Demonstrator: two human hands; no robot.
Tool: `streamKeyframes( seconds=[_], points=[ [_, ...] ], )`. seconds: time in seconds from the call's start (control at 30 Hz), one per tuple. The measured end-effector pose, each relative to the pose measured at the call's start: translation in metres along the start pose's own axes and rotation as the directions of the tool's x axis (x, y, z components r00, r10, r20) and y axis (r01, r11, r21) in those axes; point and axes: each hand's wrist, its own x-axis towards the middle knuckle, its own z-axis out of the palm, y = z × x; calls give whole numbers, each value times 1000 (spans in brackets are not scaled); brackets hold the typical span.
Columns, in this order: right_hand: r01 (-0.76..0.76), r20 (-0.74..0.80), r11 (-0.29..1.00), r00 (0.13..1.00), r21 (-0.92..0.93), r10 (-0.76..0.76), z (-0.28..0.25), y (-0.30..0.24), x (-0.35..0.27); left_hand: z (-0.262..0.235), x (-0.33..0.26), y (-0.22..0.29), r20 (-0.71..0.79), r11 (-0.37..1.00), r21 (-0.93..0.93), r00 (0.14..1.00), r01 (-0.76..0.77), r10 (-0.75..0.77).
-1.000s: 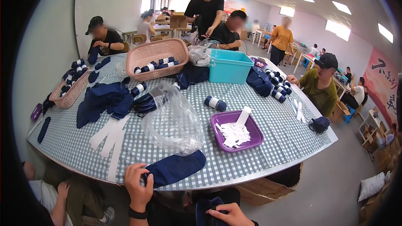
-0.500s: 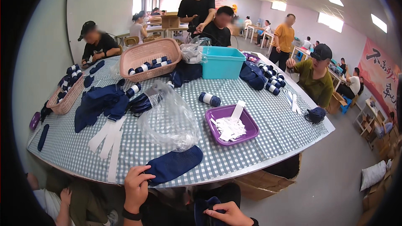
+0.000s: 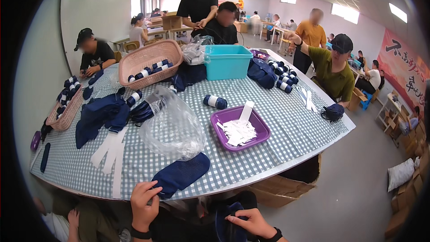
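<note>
A flat navy sock [image 3: 184,173] lies at the near edge of the checked tablecloth, beside a clear plastic bag [image 3: 174,130]. My left hand [image 3: 144,206] is at its left end, fingers apart and fingertips touching the fabric. Below the table edge, my right hand [image 3: 251,222] has thumb and fingers closed on another piece of navy fabric [image 3: 225,222], which looks like a sock. Its lower part is dark and hard to make out. Beyond the flat sock stands a purple tray [image 3: 264,135] of white paper strips [image 3: 237,131], with a rolled navy sock bundle [image 3: 215,101] behind it.
Pink baskets [image 3: 172,50] and a turquoise bin [image 3: 228,66] stand farther back. Navy socks [image 3: 101,116] and white paper bands [image 3: 109,152] lie at left. Co-workers sit round the table; one in green [image 3: 333,76] raises an arm. A cardboard box [image 3: 286,188] is under the right edge.
The whole view has shifted slightly, moving the table contents left. The person in green has raised an arm. My left hand stays at the flat sock; my right still grips the fabric.
</note>
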Motion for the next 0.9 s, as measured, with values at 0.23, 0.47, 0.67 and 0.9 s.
streamKeyframes(
  seconds=[0.23, 0.47, 0.67, 0.9],
  points=[
    [-13, 21, 1000, 1000, 10, 13, 0, 2, 1, 5, -1, 7, -32, 999, -13, 998, -50, 49],
    [-11, 73, 994, 997, 109, 3, -1, 5, 8, 6, -1, 6, 45, 999, -4, 998, -40, 40],
    [-30, 71, 989, 997, 148, 20, -1, 10, 14, 5, 0, 11, 94, 1000, 10, 995, -17, 16],
    [-20, 49, 996, 999, 92, 16, 4, 11, 17, 5, -7, 4, 98, 1000, -25, 995, -15, 18]
  ],
)
